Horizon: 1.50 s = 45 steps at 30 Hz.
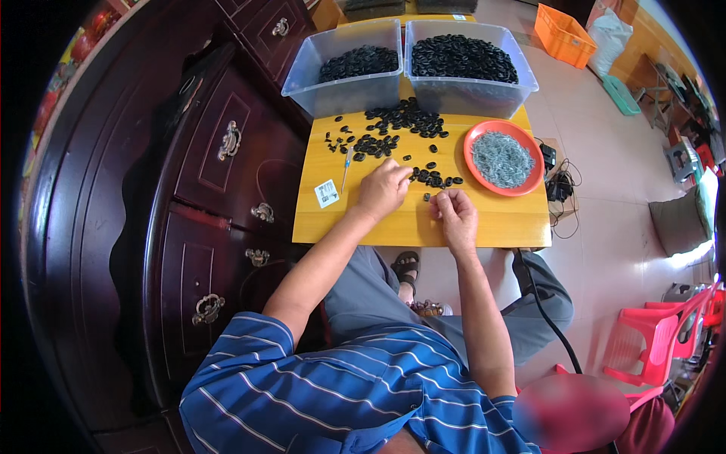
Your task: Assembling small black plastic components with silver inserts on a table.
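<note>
The small black rings point(435, 180) are lying in a short row on the yellow table point(484, 223), just in front of both hands. The left hand point(382, 189) is resting on the table with its fingers bent, and its fingertips are touching the left end of this row. The right hand point(454, 212) is sitting just near of the row, with fingers curled narrow and pinching one small dark piece point(427, 197); what exactly this piece is, I cannot tell.

Farther on the table, a bigger loose heap of black rings point(393, 125) is spreading toward the far edge. To the right of the hands, an orange plate point(477, 136) is holding a pile of thin grey metal bits. To the left of the left hand, a blue pen-like tool point(347, 163) and a small white card point(327, 192) are lying flat.

At the far edge, two clear plastic bins point(469, 89) are standing side by side, both filled with black rings. A dark wooden cabinet point(219, 174) is standing at the left of the table.
</note>
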Each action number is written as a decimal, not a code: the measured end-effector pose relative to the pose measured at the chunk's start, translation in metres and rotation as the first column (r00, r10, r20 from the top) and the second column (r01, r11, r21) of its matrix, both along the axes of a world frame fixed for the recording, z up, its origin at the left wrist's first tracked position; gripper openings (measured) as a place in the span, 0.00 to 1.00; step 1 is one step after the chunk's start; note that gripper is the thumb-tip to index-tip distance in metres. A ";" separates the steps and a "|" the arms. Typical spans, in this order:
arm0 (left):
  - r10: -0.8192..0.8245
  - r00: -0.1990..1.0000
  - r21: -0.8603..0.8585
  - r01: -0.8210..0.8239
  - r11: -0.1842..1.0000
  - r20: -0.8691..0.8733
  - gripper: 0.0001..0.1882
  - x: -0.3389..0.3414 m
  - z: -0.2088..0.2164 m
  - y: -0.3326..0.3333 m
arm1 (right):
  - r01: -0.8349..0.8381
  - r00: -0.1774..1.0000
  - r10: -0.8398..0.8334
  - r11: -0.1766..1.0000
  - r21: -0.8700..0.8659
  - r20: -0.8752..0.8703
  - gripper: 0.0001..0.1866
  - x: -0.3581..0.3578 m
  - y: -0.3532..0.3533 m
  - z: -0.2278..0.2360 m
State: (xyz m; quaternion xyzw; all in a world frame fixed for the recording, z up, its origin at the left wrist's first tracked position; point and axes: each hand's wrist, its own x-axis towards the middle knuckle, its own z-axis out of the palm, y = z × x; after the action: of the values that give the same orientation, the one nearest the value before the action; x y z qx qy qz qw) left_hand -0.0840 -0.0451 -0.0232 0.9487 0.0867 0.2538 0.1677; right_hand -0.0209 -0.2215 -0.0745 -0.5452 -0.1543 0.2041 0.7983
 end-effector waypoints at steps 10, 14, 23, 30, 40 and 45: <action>-0.109 0.991 0.034 0.107 0.994 0.072 0.06 -0.032 -0.008 -0.004 | 0.002 1.000 -0.002 1.000 -0.011 0.003 0.08 -0.003 -0.001 0.004; -0.071 0.996 0.056 0.068 0.996 0.058 0.04 -0.041 -0.009 -0.004 | 0.004 1.000 -0.004 1.000 -0.008 0.012 0.07 -0.002 -0.001 0.002; -0.089 0.992 -0.081 0.096 0.992 0.087 0.04 -0.029 0.000 -0.015 | -0.022 0.999 0.021 1.000 0.013 0.032 0.08 -0.002 -0.005 0.006; -0.237 0.946 -0.223 0.285 0.932 0.221 0.03 0.001 0.022 -0.064 | -0.150 0.983 0.167 0.970 0.191 -0.078 0.15 0.003 -0.018 0.005; -0.388 0.906 -0.189 0.416 0.890 0.168 0.02 0.021 0.030 -0.074 | -0.059 0.946 0.179 0.915 0.400 -0.270 0.10 0.011 -0.024 0.001; -0.372 0.908 -0.443 0.419 0.792 0.194 0.03 0.051 0.031 -0.058 | -0.035 0.958 0.146 0.914 0.405 -0.245 0.09 0.009 -0.025 0.004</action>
State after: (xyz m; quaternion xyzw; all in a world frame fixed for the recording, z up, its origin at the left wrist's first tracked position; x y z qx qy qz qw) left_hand -0.0333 -0.1034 0.0079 0.8615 -0.0624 0.2296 0.4485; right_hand -0.0114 -0.2462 -0.0707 -0.3315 -0.1074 0.2781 0.8951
